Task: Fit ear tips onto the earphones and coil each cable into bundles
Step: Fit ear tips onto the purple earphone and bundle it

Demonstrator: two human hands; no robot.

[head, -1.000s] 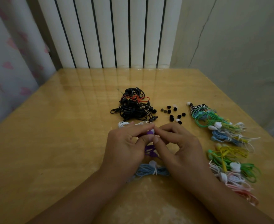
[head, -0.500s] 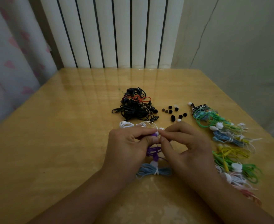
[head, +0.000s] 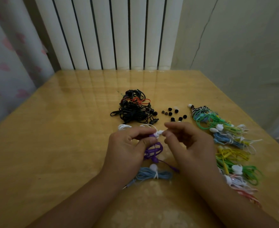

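A blue bundle lies on the counter just nearer than the hands. The left hand pinches a purple earphone; the right hand is curled, its contents unclear. Beyond lie ear tips.

My one head camera looks forward and down, close over the tabletop, facing its far edge.

Left hand, right hand: fingers curled, pinching.
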